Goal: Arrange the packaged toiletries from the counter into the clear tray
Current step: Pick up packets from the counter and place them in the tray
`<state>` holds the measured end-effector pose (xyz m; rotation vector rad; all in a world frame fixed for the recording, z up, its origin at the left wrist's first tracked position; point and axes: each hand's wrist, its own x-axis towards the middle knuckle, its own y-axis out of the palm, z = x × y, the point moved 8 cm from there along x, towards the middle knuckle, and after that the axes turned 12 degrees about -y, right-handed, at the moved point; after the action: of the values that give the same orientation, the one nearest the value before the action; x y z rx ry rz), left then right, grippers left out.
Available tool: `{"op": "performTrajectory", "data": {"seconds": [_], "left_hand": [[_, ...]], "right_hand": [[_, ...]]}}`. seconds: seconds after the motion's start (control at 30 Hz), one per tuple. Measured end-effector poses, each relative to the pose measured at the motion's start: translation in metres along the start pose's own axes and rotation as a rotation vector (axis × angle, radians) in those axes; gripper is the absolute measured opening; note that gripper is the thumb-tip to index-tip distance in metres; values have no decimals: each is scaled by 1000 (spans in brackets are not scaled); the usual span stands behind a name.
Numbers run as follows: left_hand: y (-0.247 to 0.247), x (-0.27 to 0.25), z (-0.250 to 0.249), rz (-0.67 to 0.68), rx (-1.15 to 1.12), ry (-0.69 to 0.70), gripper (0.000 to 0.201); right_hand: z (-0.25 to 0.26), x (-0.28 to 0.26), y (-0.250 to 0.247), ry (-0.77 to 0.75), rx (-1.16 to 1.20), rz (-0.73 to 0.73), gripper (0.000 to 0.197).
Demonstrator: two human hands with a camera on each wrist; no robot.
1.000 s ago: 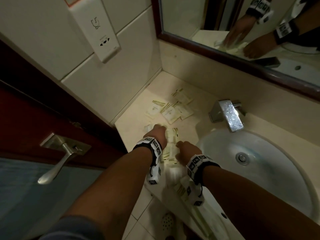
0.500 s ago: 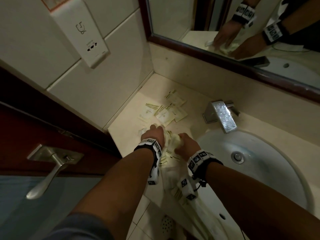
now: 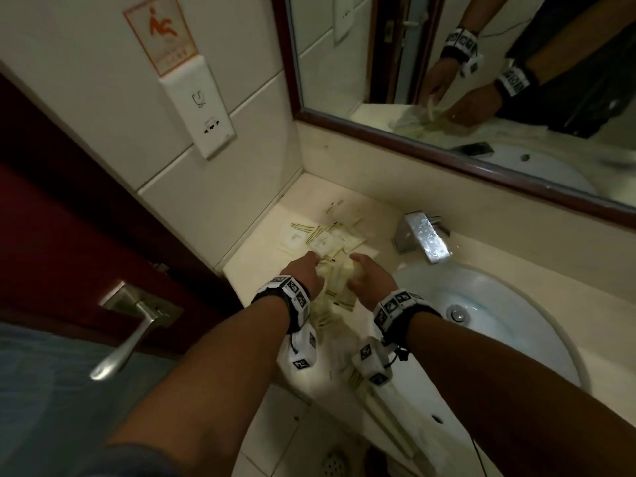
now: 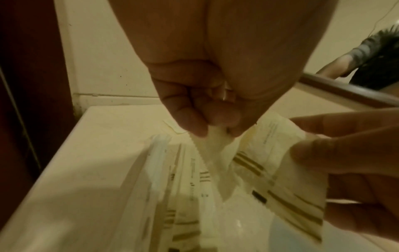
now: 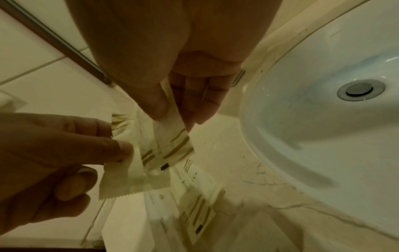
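Note:
Cream packets with gold stripes (image 3: 320, 237) lie scattered on the counter near the back corner. More packets (image 5: 194, 214) sit below my hands in the clear tray (image 4: 152, 170), whose outline is hard to make out. My left hand (image 3: 315, 262) pinches the top of a white packet (image 4: 212, 153) between thumb and fingers. Close beside it, my right hand (image 3: 356, 262) pinches a striped packet (image 5: 177, 141) by its upper edge. Both packets hang over the tray, almost touching each other.
A chrome faucet (image 3: 423, 239) and the white sink (image 3: 509, 339) lie right of my hands. The tiled wall with a socket (image 3: 206, 125) and a red door with a lever handle (image 3: 130, 325) stand at the left. A mirror (image 3: 447, 80) hangs behind the counter.
My hands rose from the tray holding a bunch of packets between them. They have since drawn slightly apart, each pinching its own packet. The head view tilted upward.

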<state>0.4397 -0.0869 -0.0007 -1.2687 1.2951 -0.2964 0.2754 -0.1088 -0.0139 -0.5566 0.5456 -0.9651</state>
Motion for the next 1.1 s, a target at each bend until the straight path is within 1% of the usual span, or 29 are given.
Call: {"op": "performTrajectory", "data": {"seconds": [0.07, 0.13, 0.2, 0.23, 0.37, 0.43, 0.47, 0.53, 0.6, 0.67, 0.77, 0.87, 0.97, 1.1], "left_hand": [[-3, -19, -7, 41, -54, 23, 36], [-5, -35, -12, 74, -124, 32, 24], [-7, -53, -16, 75, -170, 41, 14], [-8, -60, -18, 69, -185, 54, 13], [-4, -90, -26, 52, -176, 97, 22], [-1, -104, -34, 40, -153, 112, 28], [1, -111, -37, 45, -157, 118, 30], [11, -123, -45, 102, -237, 129, 31], [26, -137, -51, 198, -379, 120, 30], [36, -157, -55, 277, -510, 102, 23], [40, -179, -68, 329, -558, 125, 17], [48, -195, -85, 382, -559, 128, 20], [54, -213, -108, 351, -524, 195, 30], [68, -234, -148, 261, -421, 328, 32]], "right_hand": [[7, -11, -7, 18, -1, -21, 64], [10, -22, -14, 41, -7, -48, 67], [15, -37, -22, 43, -13, -76, 68], [18, -44, -25, 40, -18, -88, 68], [28, -80, -36, -6, -11, -137, 61], [27, -99, -38, 0, 24, -152, 56], [26, -107, -37, 11, 60, -160, 56], [22, -124, -40, 26, 106, -187, 61], [17, -141, -44, 42, 110, -222, 68], [12, -158, -53, 59, 102, -282, 74], [5, -180, -70, 63, 106, -349, 78], [0, -200, -86, 61, 98, -365, 77], [-9, -215, -103, 53, 134, -366, 76], [-28, -240, -127, 37, 166, -357, 67]]}}
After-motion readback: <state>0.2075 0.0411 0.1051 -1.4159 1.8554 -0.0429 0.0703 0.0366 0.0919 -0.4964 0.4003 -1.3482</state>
